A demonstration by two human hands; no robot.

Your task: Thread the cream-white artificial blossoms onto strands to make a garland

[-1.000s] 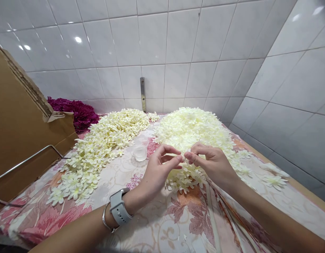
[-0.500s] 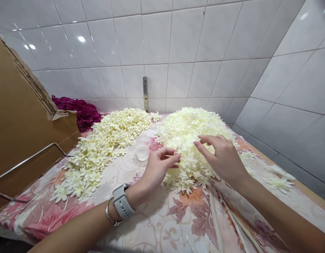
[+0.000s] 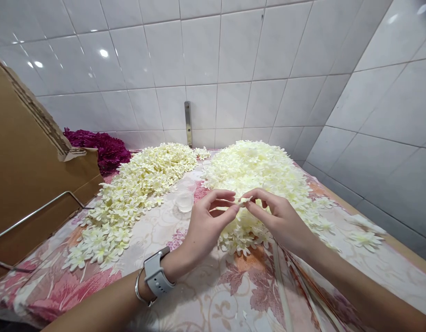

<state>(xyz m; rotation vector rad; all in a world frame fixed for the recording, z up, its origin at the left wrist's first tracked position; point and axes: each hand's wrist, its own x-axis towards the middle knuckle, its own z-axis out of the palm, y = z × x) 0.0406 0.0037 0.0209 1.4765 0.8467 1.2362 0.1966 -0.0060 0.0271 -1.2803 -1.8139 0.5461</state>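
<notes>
My left hand [image 3: 213, 219], with a watch [image 3: 158, 273] and a metal bangle on its wrist, pinches a small pale flower [image 3: 245, 201] from one side. On the other side my right hand [image 3: 277, 214] grips the same flower between thumb and fingertips. Fingers partly cover it, so its full shape is hidden. Both hands are held over the front of a large heap of pale yellow-white artificial flowers [image 3: 247, 161]. Just left of my left hand stands a small clear plastic cup [image 3: 184, 201] with clear contents.
Another heap of cream flowers [image 3: 149, 170] spreads along the left. Purple flowers [image 3: 104, 150] lie behind a cardboard box [image 3: 33, 138] with a metal rod [image 3: 36, 213] beside it. Thin stems or strips [image 3: 310, 290] lie front right on the floral cloth [image 3: 206, 295]. Tiled walls close the back and right.
My right hand has come down and left from above the heap to meet my left hand. Its fingers have closed on the small flower. The view has shifted slightly.
</notes>
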